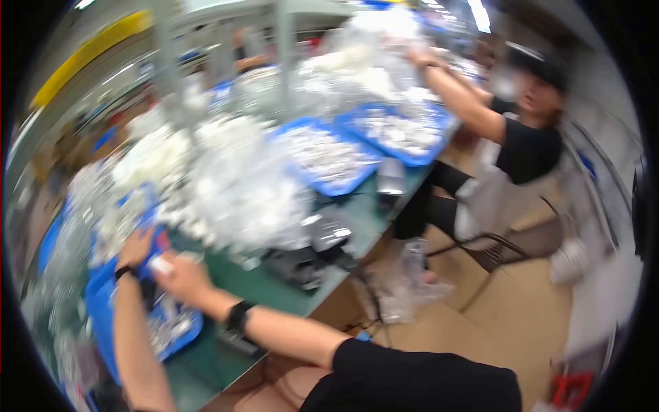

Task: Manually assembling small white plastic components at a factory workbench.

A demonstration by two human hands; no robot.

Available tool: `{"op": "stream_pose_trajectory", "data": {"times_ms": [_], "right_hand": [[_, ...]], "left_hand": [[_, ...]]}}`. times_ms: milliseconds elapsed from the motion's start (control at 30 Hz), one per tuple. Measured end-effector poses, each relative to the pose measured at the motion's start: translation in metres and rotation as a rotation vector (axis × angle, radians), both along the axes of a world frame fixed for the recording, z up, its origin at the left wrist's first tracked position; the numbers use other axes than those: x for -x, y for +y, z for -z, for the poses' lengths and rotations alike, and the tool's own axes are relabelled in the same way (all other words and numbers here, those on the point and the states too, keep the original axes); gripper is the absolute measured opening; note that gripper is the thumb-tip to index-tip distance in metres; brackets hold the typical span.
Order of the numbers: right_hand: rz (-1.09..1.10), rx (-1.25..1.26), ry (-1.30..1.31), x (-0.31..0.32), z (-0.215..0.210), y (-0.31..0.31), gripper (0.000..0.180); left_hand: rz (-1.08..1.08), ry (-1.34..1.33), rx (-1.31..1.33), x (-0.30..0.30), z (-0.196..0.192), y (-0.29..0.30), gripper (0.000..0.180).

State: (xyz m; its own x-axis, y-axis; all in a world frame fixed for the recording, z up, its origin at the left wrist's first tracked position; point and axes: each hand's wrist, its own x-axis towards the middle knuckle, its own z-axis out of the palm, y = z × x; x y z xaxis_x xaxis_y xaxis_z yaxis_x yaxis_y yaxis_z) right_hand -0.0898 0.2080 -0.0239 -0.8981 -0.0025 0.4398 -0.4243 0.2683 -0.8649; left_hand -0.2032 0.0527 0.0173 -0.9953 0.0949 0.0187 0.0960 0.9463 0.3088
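My left hand [136, 248] reaches over a blue tray [99, 302] at the left, by a heap of small white parts [113, 230]. Motion blur smears its fingers, and whether they hold anything does not show. Just to its right, my right hand [184, 278] is closed on a small white piece [162, 265], whose exact kind is too blurred to make out. Below my hands, more small white-and-grey parts [171, 329] lie in the tray. My left forearm covers part of that tray.
Clear plastic bags of white parts [240, 185] crowd the green table [226, 275]. Two blue trays of small parts [329, 154] [401, 130] stand farther right. Black objects [302, 264] lie near the table edge. A seated co-worker [528, 130] reaches in at the right.
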Motion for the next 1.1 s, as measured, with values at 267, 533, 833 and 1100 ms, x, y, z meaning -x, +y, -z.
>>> {"op": "stream_pose_trajectory", "data": {"times_ms": [267, 533, 833, 1100], "right_hand": [[-0.048, 0.013, 0.171, -0.005, -0.003, 0.006, 0.023], [-0.085, -0.115, 0.382, -0.017, -0.015, 0.001, 0.023], [-0.139, -0.169, 0.467, -0.024, -0.015, -0.008, 0.018], [-0.206, -0.167, 0.351, -0.025, -0.016, -0.008, 0.017]], "left_hand": [[0.254, 0.293, 0.068, -0.073, -0.028, 0.001, 0.032], [0.068, 0.173, -0.685, -0.161, -0.028, 0.003, 0.021], [-0.053, 0.287, -1.189, -0.167, 0.027, -0.024, 0.017], [-0.044, 0.263, -1.066, -0.176, 0.028, -0.029, 0.012]]}}
